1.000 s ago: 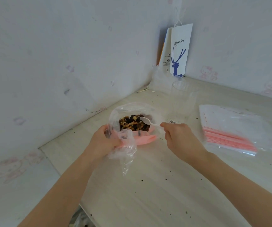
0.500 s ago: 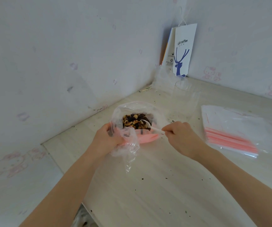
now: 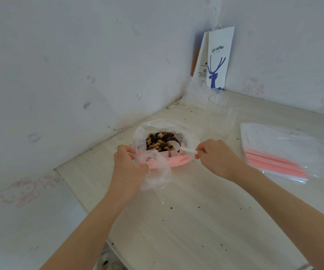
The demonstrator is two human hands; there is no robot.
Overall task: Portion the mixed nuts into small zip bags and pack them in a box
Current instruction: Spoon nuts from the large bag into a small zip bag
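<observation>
A large clear bag of mixed nuts [image 3: 160, 143] stands open on the pale table [image 3: 176, 221], the nuts showing dark and tan inside. My left hand [image 3: 127, 165] grips a small clear zip bag with a pink strip [image 3: 155, 166] right at the front of the big bag. A white plastic spoon [image 3: 180, 148] is pinched by its handle in my right hand [image 3: 216, 158]; its bowl lies on the nuts at the right side of the bag's opening.
A pack of pink-striped zip bags [image 3: 285, 152] lies flat at the right. A clear plastic cup [image 3: 222, 115] stands behind the nuts. A white paper coffee bag [image 3: 218, 59] leans in the wall corner. The table's left edge runs close to the wall.
The spoon's bowl dipped down into the nuts half a second ago and now lies on top of them at the right. My left hand and the small bag stay in place.
</observation>
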